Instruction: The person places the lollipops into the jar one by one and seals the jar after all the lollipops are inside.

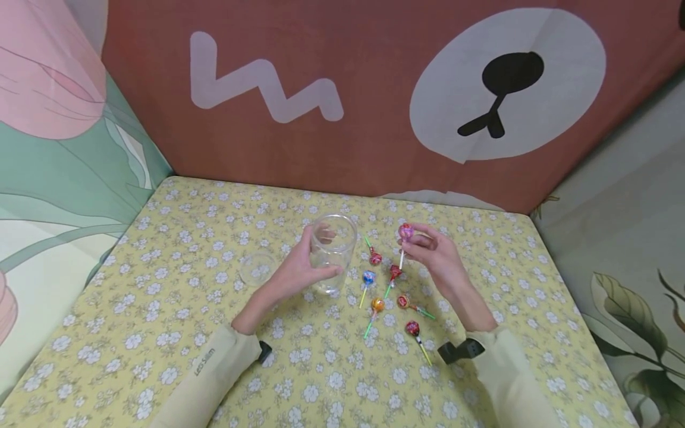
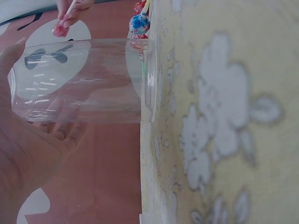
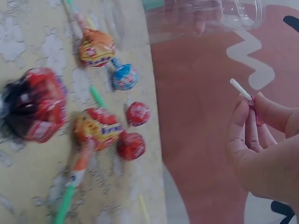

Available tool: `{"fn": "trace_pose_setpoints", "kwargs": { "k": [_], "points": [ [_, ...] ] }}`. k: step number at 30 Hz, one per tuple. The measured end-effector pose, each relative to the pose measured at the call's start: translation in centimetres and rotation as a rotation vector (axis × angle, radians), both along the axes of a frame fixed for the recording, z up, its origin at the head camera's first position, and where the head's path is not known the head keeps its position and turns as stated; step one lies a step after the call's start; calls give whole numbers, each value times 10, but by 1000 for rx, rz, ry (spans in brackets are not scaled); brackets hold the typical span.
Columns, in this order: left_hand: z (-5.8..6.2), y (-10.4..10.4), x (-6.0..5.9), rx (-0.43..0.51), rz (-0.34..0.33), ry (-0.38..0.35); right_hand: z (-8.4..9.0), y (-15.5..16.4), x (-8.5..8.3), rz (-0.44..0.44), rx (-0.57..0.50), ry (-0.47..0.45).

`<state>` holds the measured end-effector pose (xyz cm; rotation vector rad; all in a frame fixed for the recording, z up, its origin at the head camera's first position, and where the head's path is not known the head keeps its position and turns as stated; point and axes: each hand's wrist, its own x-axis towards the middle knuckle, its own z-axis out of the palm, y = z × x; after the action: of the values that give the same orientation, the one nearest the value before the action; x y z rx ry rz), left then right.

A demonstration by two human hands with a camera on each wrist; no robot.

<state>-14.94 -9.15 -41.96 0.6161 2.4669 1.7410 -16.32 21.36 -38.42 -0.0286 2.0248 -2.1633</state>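
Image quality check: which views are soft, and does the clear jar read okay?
Head view: sharp, even light; clear jar readable in left hand. Left wrist: tablecloth blurred, jar shows glare streaks. Right wrist: lollipops soft, right hand dim.

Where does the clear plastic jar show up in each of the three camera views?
Head: the clear jar stands mid-table, held by the left hand.
Left wrist: it fills the upper left, lying sideways in the picture.
Right wrist: only part shows, at the top edge.
Shared landmark: the blue lollipop.
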Motion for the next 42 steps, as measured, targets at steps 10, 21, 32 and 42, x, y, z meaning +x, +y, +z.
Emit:
{"fn": "trace_pose_setpoints", "kwargs": {
  "k": [10, 21, 32, 42],
  "points": [
    [1, -1, 1, -1, 7, 1, 25, -13, -4, -19, -56, 79],
    [3, 0, 2, 1, 12, -7, 57, -43, -11, -8, -140, 145],
    [-1, 0, -1, -9, 12, 11, 74, -63, -13, 38, -118, 224],
    [1, 2, -1, -4, 7, -8, 79, -77, -14, 68, -79, 296]
  ]
}}
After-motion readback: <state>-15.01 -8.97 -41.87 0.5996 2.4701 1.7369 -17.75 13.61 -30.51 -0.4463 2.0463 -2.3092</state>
